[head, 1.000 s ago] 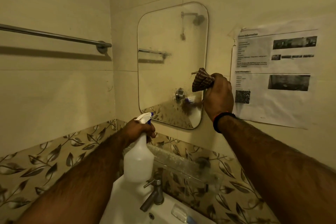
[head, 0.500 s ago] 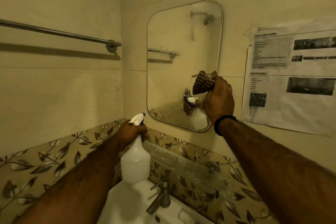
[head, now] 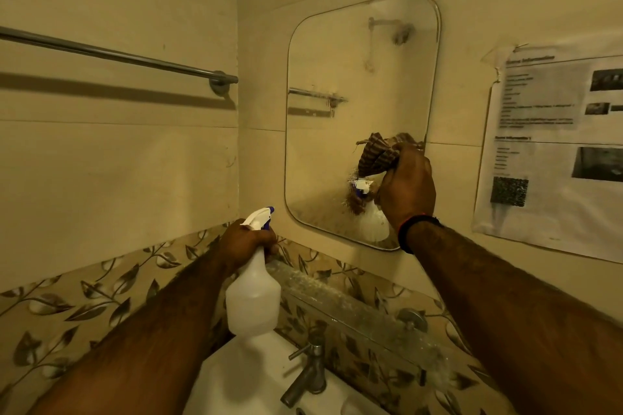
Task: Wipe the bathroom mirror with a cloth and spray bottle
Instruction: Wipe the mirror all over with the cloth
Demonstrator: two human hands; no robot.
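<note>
Mirror (head: 357,84), hung right of frame centre, looks hazy and barely wiped from where I sit: my right hand (head: 408,189) bunches the cloth (head: 376,155) at its lower right, my left hand (head: 244,241) grips the bottle (head: 253,300) lower centre.

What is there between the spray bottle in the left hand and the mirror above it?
In the head view, only bare wall separates the spray bottle from the mirror: a strip of leaf-pattern tile, then plain beige wall below the mirror's edge. No object stands there.
</note>
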